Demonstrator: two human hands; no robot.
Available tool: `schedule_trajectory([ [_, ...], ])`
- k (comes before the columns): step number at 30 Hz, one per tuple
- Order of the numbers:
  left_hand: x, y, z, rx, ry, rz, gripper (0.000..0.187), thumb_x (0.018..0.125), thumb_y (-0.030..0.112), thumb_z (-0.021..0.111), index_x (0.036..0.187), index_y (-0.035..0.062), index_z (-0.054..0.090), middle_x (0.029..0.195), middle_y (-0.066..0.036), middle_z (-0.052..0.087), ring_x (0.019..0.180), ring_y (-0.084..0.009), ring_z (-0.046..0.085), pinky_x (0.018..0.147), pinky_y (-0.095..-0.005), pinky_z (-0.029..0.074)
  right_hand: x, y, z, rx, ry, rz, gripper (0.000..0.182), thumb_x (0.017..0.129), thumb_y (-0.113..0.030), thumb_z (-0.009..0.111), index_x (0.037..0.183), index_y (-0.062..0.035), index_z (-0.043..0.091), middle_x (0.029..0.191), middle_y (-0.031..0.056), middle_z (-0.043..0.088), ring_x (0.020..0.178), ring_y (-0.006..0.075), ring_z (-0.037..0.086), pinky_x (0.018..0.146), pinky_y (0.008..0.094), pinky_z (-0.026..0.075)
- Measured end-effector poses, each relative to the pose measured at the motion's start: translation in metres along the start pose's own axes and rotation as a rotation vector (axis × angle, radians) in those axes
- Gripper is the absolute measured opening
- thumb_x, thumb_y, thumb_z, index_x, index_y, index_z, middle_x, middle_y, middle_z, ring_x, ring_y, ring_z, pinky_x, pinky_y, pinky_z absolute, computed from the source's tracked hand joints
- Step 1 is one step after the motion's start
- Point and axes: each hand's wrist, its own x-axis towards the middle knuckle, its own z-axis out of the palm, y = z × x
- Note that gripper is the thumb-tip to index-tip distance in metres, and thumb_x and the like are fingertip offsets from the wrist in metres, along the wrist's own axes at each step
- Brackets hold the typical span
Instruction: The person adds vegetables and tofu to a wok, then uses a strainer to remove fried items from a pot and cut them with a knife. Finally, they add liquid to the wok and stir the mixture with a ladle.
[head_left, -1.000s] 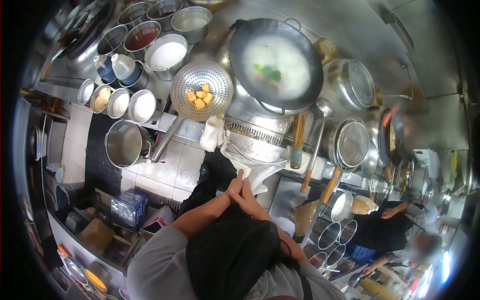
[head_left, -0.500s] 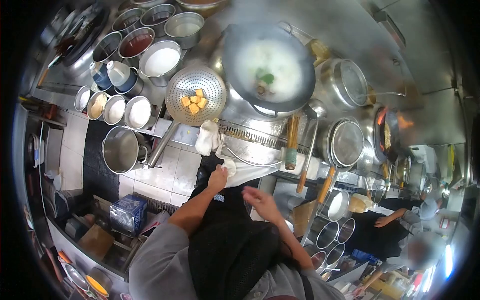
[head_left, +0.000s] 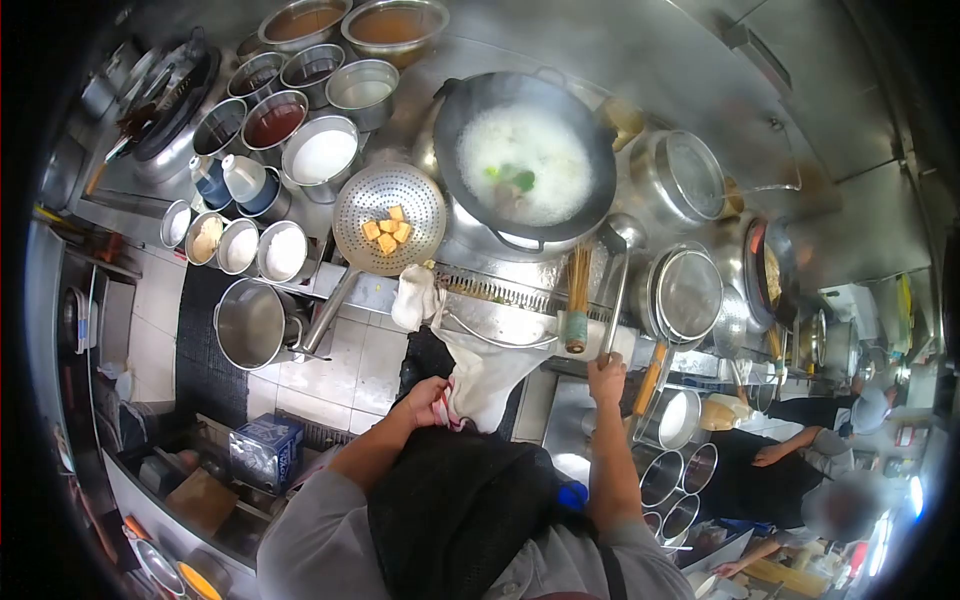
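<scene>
My left hand (head_left: 427, 401) is closed on a white cloth (head_left: 487, 378) with a red edge, bunched in front of my apron. My right hand (head_left: 606, 380) wraps round the handle of a ladle (head_left: 626, 232); its bowl rests just right of the wok. In the wok (head_left: 602, 165), whitish liquid bubbles around some green leaves. A bamboo brush (head_left: 577, 300) stands left of the ladle handle. Left of the wok lies a perforated skimmer (head_left: 360, 200) holding several golden cubes (head_left: 387, 231).
Several seasoning pots (head_left: 320, 155) crowd the counter at left, with an empty metal pot (head_left: 250, 325) below them. At right are stacked strainers (head_left: 688, 295) and another wok (head_left: 768, 265). A co-worker (head_left: 740, 465) in a black apron works at lower right.
My right hand has moved right and up and taken hold of the ladle handle. My left hand has drawn the white cloth down towards my body. The steam over the wok has thinned.
</scene>
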Motion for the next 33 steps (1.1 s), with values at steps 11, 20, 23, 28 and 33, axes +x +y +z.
schedule_trajectory([
  [11,0.034,-0.003,-0.035,0.191,-0.225,-0.172,0.032,0.095,0.007,0.056,0.127,0.0056,0.056,0.106,-0.012,0.068,0.082,-0.0242,0.069,0.066,-0.0427,0.061,-0.007,-0.031,-0.020,0.602,-0.292,0.365,0.023,0.083,-0.016,0.066,0.088,0.0033,0.054,0.076,0.0203,0.064,0.068,0.0343,0.064,0.066,0.0438,0.051],
  [20,-0.003,-0.010,0.065,0.129,-0.187,-0.094,0.039,0.101,0.026,0.052,0.135,0.0068,0.053,0.133,-0.013,0.060,0.119,-0.0256,0.060,0.102,-0.0446,0.050,-0.131,-0.041,-0.031,0.601,0.046,0.069,0.028,0.089,-0.022,0.069,0.084,-0.0018,0.050,0.061,0.0118,0.059,0.054,0.0252,0.065,0.051,0.0375,0.049],
  [23,-0.014,-0.019,0.092,0.200,-0.215,0.005,0.038,0.100,0.025,0.052,0.132,0.0052,0.055,0.130,-0.014,0.061,0.115,-0.0263,0.062,0.099,-0.0440,0.052,-0.152,-0.040,-0.023,0.492,-0.048,-0.044,0.026,0.089,-0.021,0.069,0.086,-0.0027,0.051,0.063,0.0165,0.060,0.057,0.0352,0.065,0.052,0.0411,0.048],
  [28,0.002,-0.042,0.083,0.228,-0.072,0.222,0.032,0.096,0.020,0.057,0.124,0.0038,0.059,0.105,-0.013,0.068,0.082,-0.0204,0.070,0.056,-0.0268,0.056,-0.163,-0.055,-0.003,0.353,-0.307,-0.294,0.021,0.087,-0.019,0.067,0.093,-0.0061,0.052,0.074,0.0228,0.063,0.071,0.0448,0.063,0.060,0.0535,0.048],
  [33,0.010,-0.063,0.071,0.306,-0.017,0.307,0.013,0.090,0.004,0.057,0.099,0.0026,0.066,0.087,-0.010,0.068,0.070,-0.0217,0.067,0.053,-0.0293,0.053,-0.169,-0.063,0.009,0.219,-0.441,-0.468,0.022,0.087,-0.021,0.064,0.096,-0.0068,0.050,0.085,0.0221,0.066,0.075,0.0441,0.064,0.066,0.0541,0.051],
])
